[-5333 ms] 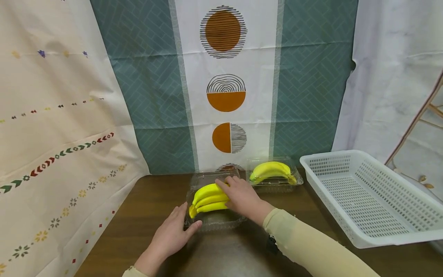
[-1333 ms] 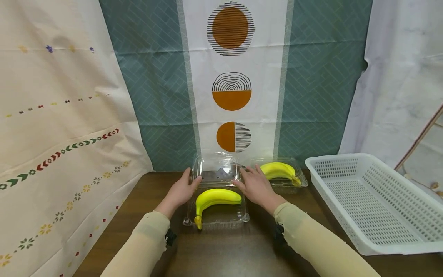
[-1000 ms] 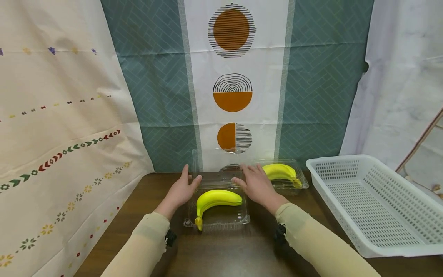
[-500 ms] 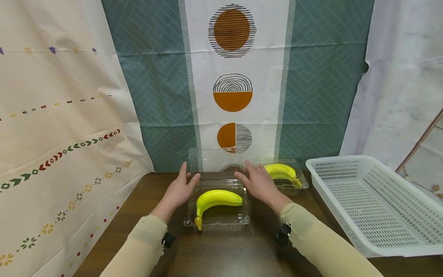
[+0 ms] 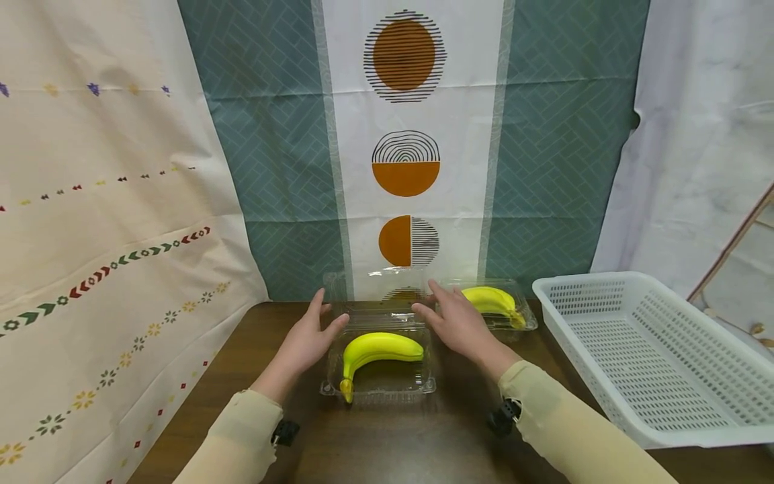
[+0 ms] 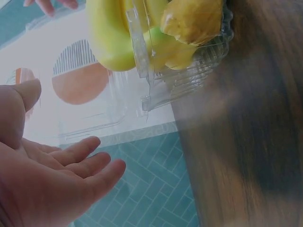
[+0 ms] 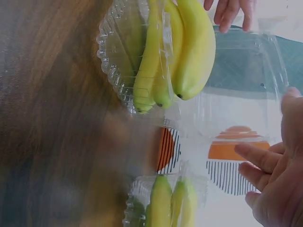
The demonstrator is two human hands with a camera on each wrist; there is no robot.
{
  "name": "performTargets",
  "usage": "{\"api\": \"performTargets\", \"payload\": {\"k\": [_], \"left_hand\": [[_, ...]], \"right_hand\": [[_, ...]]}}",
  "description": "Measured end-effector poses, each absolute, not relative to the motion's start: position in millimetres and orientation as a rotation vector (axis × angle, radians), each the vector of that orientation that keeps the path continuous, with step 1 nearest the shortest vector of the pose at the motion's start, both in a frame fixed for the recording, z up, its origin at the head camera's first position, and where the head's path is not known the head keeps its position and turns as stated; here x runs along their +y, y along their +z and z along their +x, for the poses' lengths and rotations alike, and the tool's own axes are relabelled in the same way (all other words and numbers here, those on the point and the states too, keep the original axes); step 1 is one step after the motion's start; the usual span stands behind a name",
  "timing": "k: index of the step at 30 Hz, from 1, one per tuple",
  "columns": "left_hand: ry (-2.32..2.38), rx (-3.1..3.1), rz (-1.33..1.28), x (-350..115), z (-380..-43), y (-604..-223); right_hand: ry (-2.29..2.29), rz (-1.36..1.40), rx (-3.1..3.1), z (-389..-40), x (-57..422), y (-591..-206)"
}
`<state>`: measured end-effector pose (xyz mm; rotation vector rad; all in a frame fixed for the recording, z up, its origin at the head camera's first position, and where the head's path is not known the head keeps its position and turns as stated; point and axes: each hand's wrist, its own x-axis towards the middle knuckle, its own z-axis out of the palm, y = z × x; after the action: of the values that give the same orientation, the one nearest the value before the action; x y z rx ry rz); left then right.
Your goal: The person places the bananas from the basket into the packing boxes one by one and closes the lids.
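A bunch of yellow bananas lies in a clear plastic clamshell container, its stem reaching over the front left corner. Behind it the hinged lid stands raised and leans back. My left hand is left of the lid with thumb and fingers spread, gripping nothing. On the other side my right hand is spread likewise, palm towards the lid. Whether its fingertips touch the lid I cannot tell. In the right wrist view, the bunch's several tips point towards a second container.
At the back right, partly behind my right hand, a second clear container holds more bananas. A white perforated plastic basket stands on the right of the brown wooden table. Patterned cloths hang behind and on the left.
Earlier my right hand was on the bananas and my left at the container's left side. Both then moved to the lid, which rose and now leans further back; lately they have drawn slightly apart.
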<state>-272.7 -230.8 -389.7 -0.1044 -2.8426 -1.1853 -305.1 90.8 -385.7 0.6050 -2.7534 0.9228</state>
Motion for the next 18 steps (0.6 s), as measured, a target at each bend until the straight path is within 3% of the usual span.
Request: {"api": "performTargets", "payload": {"k": [18], "left_hand": [[-1.203, -2.841, -0.204, -241, -237, -387]], "right_hand": [[1.134, 0.594, -2.756, -276, 96, -387]]}}
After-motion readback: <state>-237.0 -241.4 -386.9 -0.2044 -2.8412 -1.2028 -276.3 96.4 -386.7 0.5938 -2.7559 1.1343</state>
